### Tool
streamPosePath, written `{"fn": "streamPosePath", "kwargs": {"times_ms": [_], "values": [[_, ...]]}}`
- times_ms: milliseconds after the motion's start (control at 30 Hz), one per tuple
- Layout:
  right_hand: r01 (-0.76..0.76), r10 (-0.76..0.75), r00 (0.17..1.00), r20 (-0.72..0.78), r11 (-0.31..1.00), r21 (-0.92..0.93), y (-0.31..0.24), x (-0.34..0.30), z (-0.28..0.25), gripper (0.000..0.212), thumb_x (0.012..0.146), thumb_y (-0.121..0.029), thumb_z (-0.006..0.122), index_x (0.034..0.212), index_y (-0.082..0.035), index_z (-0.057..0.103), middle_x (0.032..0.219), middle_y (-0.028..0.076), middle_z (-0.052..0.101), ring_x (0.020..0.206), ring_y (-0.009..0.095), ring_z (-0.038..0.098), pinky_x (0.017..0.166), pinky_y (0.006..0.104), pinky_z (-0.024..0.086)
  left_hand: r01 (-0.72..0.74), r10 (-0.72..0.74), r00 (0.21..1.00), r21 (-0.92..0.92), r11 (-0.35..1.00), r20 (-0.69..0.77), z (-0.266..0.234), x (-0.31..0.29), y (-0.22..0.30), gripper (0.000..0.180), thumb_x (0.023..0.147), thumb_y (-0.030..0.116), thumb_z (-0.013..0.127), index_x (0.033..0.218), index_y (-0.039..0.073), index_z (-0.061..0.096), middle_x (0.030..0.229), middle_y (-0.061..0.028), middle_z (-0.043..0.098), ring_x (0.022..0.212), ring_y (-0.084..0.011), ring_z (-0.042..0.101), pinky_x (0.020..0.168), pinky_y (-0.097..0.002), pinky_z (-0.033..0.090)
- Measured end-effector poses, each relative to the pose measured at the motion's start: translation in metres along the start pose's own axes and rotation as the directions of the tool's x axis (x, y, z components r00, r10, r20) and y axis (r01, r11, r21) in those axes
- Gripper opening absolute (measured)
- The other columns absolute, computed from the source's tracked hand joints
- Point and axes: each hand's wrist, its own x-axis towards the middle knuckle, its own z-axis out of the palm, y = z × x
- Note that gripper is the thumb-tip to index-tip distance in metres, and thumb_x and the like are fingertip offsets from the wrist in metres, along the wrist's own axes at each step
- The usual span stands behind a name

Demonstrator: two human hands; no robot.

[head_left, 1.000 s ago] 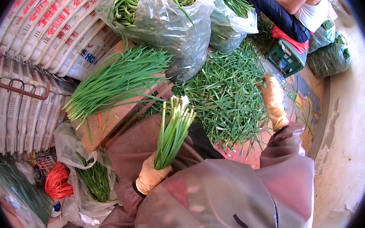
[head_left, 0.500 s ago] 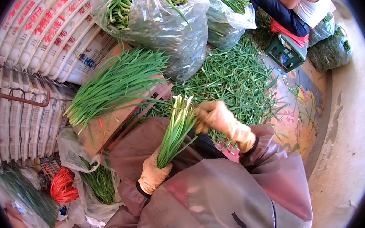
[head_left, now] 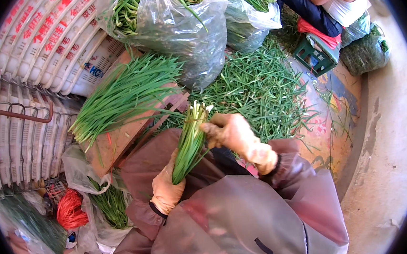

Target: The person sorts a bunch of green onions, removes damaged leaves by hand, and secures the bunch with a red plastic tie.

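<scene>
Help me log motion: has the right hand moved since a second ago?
Yes: the right hand moved left, away from the green crate, to the green bunch.

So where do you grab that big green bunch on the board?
The big green bunch is probably best gripped by its pale stem ends, from the near side, as crates stand beyond. There it's narrower; its leafy tips fan out.

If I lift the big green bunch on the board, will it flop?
The green bunch probably droops at its long, thin leaf tips. Its pale stem ends look straighter, so likely stiffer. It may slip apart, since its leaves fan out loosely.
</scene>
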Motion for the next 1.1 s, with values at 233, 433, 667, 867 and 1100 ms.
{"fn": "streamPosePath", "kwargs": {"times_ms": [233, 433, 667, 867, 1100], "values": [[0.318, -0.365, 0.929, 0.06, 0.872, 0.371, 0.019, 0.013, -0.008, 0.02, 0.094, -0.017, 0.057, 0.094, 0.003, 0.061, 0.079, 0.011, 0.068, 0.066, 0.016, 0.065, 0.061, 0.028, 0.054, 0.037, 0.002, 0.992, -0.297, 0.954, 0.129, -0.006, -0.013, -0.022, 0.056, 0.074, 0.001, 0.062, 0.129, 0.007, 0.053, 0.1, -0.0118, 0.067, 0.091, -0.0188, 0.064, 0.081, -0.0291, 0.049], [0.506, -0.508, 0.86, -0.051, 0.834, 0.221, 0.01, 0.015, -0.029, 0.034, 0.08, -0.008, 0.071, 0.113, -0.002, 0.064, 0.096, 0.006, 0.066, 0.087, 0.014, 0.06, 0.079, 0.0286, 0.049, 0.153, 0.01, 0.933, -0.419, 0.895, 0.361, -0.01, -0.008, -0.013, 0.045, 0.075, 0.002, 0.067, 0.119, 0.001, 0.057, 0.099, -0.0035, 0.066, 0.088, -0.0092, 0.058, 0.081, -0.0257, 0.047], [0.608, -0.61, 0.792, -0.004, 0.791, -0.072, 0.011, 0.024, -0.03, 0.017, 0.079, -0.001, 0.069, 0.096, -0.002, 0.071, 0.086, 0.008, 0.069, 0.08, 0.018, 0.065, 0.071, 0.029, 0.051, 0.248, 0.048, 0.876, -0.534, 0.808, 0.479, -0.011, -0.009, -0.035, 0.049, 0.073, 0.003, 0.071, 0.12, 0.0, 0.057, 0.105, -0.0035, 0.065, 0.095, -0.01, 0.058, 0.086, -0.0254, 0.046], [0.268, -0.285, 0.943, 0.174, 0.957, 0.116, 0.011, 0.02, -0.044, 0.019, 0.081, -0.009, 0.072, 0.097, 0.0, 0.069, 0.091, 0.007, 0.07, 0.08, 0.013, 0.063, 0.07, 0.0273, 0.05, 0.188, 0.071, 0.885, -0.494, 0.849, 0.46, -0.006, -0.009, -0.038, 0.046, 0.073, 0.004, 0.072, 0.117, 0.0, 0.058, 0.104, -0.0025, 0.066, 0.093, -0.0103, 0.058, 0.085, -0.0259, 0.047], [0.671, -0.749, 0.638, 0.178, 0.428, -0.605, 0.01, 0.026, -0.017, 0.03, 0.057, -0.015, 0.079, 0.085, -0.009, 0.068, 0.104, 0.008, 0.063, 0.103, 0.031, 0.057, 0.084, 0.041, 0.048, 0.269, -0.004, 0.899, -0.545, 0.794, 0.438, -0.006, -0.006, -0.024, 0.043, 0.072, 0.006, 0.073, 0.113, 0.001, 0.06, 0.101, -0.002, 0.066, 0.091, -0.0103, 0.059, 0.082, -0.0272, 0.048]]}}
